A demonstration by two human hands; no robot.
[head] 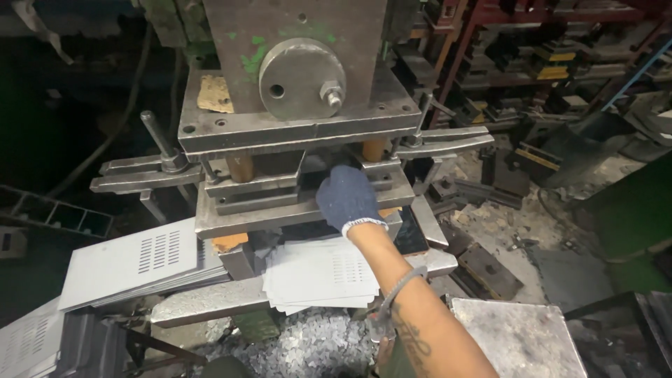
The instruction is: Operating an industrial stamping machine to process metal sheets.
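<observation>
Cluttered metal workshop; right hand [348, 199], blue-gloved, reaches into stamping press [301, 133], grip state unclear; punched sheets [318, 274] stacked just below press.

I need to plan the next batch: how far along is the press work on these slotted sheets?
Looks done: a stack of slotted sheets lies left of the press, with punched scrap heaped below. In hand: the gloved right hand reaches into the die opening; what it touches is hidden. Left: the pile of sheets in front; whether those are finished is unclear.
</observation>
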